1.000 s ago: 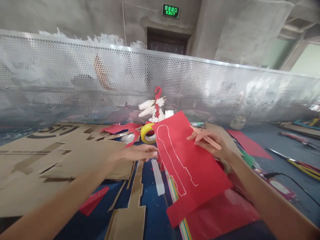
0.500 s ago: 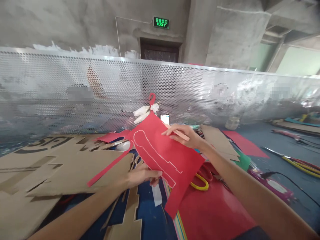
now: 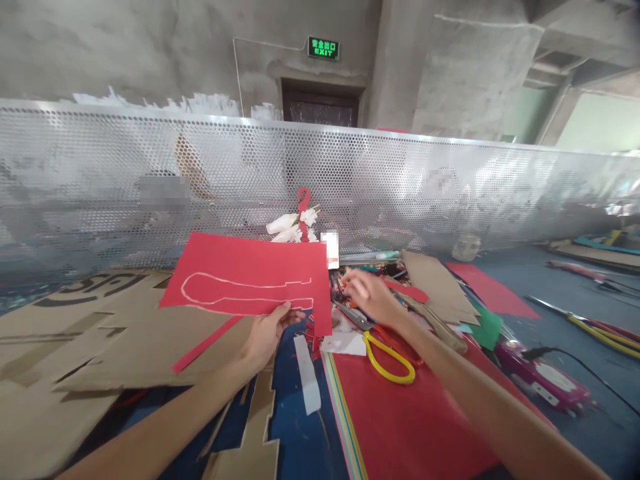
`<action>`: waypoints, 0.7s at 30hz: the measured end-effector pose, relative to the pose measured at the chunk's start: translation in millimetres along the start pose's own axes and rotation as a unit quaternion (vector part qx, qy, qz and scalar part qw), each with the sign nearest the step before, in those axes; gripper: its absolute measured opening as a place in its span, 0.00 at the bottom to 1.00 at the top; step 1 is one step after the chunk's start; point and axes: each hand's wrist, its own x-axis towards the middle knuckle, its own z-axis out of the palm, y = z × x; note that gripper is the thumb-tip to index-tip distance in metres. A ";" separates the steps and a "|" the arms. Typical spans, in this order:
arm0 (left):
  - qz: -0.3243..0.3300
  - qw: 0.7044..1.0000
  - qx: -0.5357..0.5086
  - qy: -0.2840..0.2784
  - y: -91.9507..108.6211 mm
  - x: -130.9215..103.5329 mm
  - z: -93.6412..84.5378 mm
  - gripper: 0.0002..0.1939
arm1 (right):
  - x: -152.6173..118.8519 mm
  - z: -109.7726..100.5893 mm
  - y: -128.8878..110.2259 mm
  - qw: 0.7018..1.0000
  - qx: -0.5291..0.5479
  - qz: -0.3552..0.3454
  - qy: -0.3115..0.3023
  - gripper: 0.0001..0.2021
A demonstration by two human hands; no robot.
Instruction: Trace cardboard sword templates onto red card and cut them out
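My left hand (image 3: pixel 267 333) is closed on the lower edge of a red paper sheet (image 3: pixel 250 260), thumb on its face. A long pale outline, rounded at the left and stepped at the right, is drawn on the sheet. A red strip (image 3: pixel 207 343) shows beneath it at the left. My right hand (image 3: pixel 373 297) is apart from the paper, over small cluttered items. Its fingers are bent and smeared by motion, and no stick can be made out in them. Just below it lie scissors (image 3: pixel 390 360) with yellow and red handles.
Cardboard pieces (image 3: pixel 145 353) cover the left side. A stack of coloured paper (image 3: pixel 415 413), red on top, lies in front. White paper flowers (image 3: pixel 285 225) and a phone (image 3: pixel 330 250) stand behind. A purple device (image 3: pixel 545 377) with a cord is at the right. Perforated metal panel (image 3: pixel 360 177) spans the back.
My left hand has turned the red sheet level and shifted it left. My right hand has left the sheet; the pale stick it held is no longer visible. The scissors are now uncovered.
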 end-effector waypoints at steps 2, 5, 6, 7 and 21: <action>0.002 1.000 -0.006 0.026 -3.0 1.0 -0.7 0.10 | -17.3 22.6 -6.4 0.988 -0.072 -0.026 -0.136 0.15; -0.002 0.999 -0.005 0.039 -8.1 3.2 -5.3 0.08 | -32.4 50.2 -22.1 0.959 -0.167 -0.089 -0.212 0.19; -0.005 0.999 -0.001 0.043 -9.6 3.8 -7.0 0.08 | -34.8 55.7 -26.7 0.952 -0.185 -0.106 -0.221 0.19; -0.008 0.999 0.007 0.045 -10.9 4.2 -8.5 0.09 | -36.2 58.9 -30.5 0.949 -0.197 -0.114 -0.220 0.20; 0.064 0.985 0.159 0.034 -21.3 6.6 -18.6 0.20 | -41.9 -19.8 -13.5 0.909 -0.336 0.117 -0.220 0.16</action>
